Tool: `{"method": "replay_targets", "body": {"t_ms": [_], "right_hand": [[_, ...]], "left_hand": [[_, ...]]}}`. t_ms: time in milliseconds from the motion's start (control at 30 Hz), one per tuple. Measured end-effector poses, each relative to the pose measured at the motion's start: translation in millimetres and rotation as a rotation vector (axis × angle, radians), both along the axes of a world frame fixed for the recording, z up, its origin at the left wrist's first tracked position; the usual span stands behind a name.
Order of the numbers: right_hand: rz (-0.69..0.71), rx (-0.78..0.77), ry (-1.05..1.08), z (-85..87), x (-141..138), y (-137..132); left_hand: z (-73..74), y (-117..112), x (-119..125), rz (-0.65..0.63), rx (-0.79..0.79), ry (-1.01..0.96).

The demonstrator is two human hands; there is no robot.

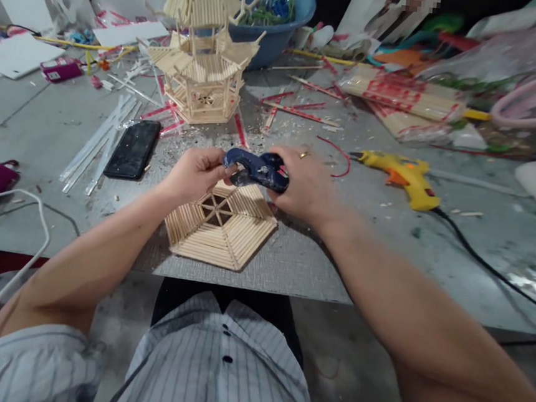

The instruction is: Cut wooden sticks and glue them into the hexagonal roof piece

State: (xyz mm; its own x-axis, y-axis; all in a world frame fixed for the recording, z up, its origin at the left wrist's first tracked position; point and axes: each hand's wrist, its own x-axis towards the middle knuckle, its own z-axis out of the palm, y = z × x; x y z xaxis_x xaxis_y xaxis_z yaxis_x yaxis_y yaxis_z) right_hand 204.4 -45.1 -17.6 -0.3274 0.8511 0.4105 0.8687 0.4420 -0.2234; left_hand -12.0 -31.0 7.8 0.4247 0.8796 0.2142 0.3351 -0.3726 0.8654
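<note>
the right hand (304, 182) is wrapped around a dark blue plastic hot-glue gun (257, 169), fingers curled shut on its body, with the nozzle end pointing toward the left hand (196, 173). the left hand is closed in a pinch at that nozzle end; it may be gripping a thin stick or just steadying the tip, but the view there is too small to tell which. both hands hover just above the far edge of a flat hexagonal panel of pale wooden sticks (221, 225), which lies on a grey woven mat (286, 262) at the near edge of the work table and has a spoked opening at its middle. by the look of it, the step in hand is gluing at that far edge of the panel. the next move calls for a steady nozzle brought down onto the joint and a light squeeze, with the fingertips kept off the hot tip. a tall multi-tiered pagoda model of the same sticks (202, 64) stands behind, well apart, with a black phone (133, 149) lying to its left and a yellow glue gun (404, 175) lying off to the right.
</note>
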Motion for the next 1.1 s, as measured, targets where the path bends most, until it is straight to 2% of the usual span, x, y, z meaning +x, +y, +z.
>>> {"method": "replay_targets", "body": {"t_ms": [300,600,867,1100], "right_hand": [[-0.014,-0.002,-0.007,-6.9,-1.2,-0.1],[-0.020,-0.031,-0.025,-6.0,-2.0,-0.9],[-0.020,0.013,-0.025,-7.8,-1.6,-0.4],[-0.061,-0.054,-0.054,-4.4,-3.6,-1.8]], "left_hand": [[-1.9,-2.2,1.0,0.036,-0.004,0.005],[-1.2,-3.0,0.6,0.038,-0.014,0.021],[-3.3,-2.3,-0.6,0.030,-0.010,0.012],[-10.1,-2.7,2.9,0.048,-0.006,-0.060]]}}
